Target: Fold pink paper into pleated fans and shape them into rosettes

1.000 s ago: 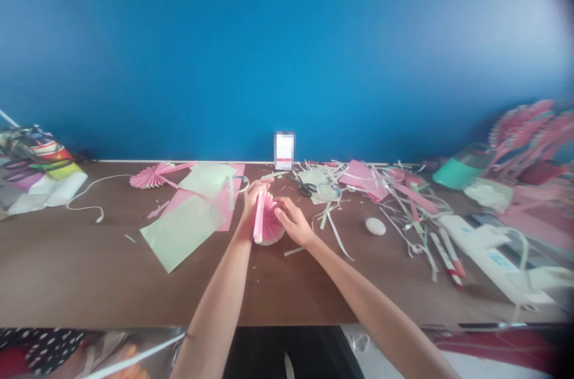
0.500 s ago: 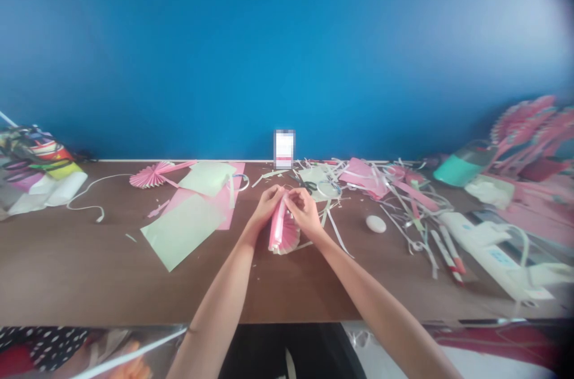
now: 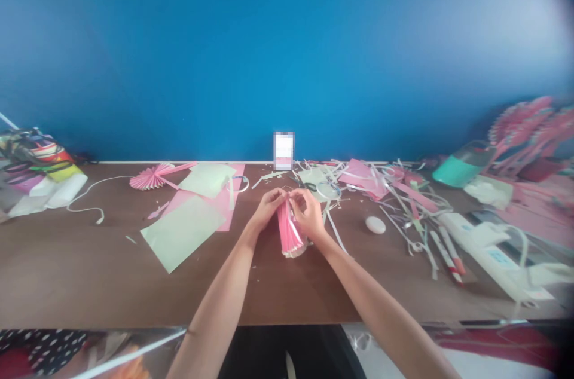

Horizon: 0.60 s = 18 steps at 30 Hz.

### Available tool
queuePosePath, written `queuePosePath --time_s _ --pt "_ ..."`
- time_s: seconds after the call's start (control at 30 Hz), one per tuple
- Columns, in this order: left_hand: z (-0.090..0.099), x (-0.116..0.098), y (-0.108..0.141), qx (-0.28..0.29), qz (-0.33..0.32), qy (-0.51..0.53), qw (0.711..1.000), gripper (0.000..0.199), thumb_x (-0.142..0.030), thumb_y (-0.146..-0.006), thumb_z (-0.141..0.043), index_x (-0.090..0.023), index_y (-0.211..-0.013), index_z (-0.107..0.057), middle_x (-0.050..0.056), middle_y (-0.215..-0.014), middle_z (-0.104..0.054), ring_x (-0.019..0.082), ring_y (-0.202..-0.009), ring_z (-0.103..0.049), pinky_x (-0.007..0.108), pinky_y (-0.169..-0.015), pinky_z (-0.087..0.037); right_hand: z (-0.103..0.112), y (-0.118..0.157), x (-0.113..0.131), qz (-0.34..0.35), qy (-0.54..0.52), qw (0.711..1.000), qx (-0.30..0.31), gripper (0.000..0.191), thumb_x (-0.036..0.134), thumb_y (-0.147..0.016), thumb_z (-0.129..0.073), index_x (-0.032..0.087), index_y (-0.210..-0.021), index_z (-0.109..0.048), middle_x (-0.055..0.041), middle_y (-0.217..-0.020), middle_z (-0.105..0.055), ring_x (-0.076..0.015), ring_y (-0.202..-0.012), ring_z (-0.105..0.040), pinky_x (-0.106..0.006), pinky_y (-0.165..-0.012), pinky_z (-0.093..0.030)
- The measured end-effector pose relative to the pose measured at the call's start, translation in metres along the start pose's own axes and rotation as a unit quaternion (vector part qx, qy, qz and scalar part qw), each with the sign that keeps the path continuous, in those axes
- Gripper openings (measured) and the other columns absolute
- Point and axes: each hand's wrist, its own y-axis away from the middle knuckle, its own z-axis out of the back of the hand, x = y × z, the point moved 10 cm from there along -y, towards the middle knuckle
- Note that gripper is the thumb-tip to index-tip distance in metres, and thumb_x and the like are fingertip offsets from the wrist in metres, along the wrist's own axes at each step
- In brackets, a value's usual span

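1. Since the earlier frame, the lower end of the pink pleated paper [image 3: 289, 234] has been swung slightly right.
2. Paper is held between both hands, mid-worktop [image 3: 287, 298]; long axis run from fingertips toward front edge. Contact with worktop: cannot be told.
3. Upper end is pinched by left hand [image 3: 269, 207], fingers narrow; upper right side is gripped by right hand [image 3: 308, 211], fingers curled. Neither hand clearly nearer.
4. Forearms are angled inward over front edge.

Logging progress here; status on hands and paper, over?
Left hand, right hand: both gripping pink pleated paper at its far end. Near end wider. White strip beside right hand.
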Motion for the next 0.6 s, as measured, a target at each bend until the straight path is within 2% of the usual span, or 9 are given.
queuePosePath --time_s 0.6 --pt "-0.0003 0.0063 -0.0034 0.017 0.012 0.01 1.0 0.03 -0.045 -0.077 -0.068 -0.016 -0.075 -0.062 0.0 -0.071 -0.056 0.012 -0.064 -0.05 0.024 -0.063 -0.039 -0.0032 -0.0002 -0.0011 0.029 0.068 0.997 0.028 0.014 0.021 -0.09 -0.047 0.022 -0.101 -0.056 -0.0059 -0.094 -0.063 -0.0217 -0.091 -0.057 -0.035 -0.083 -0.047"
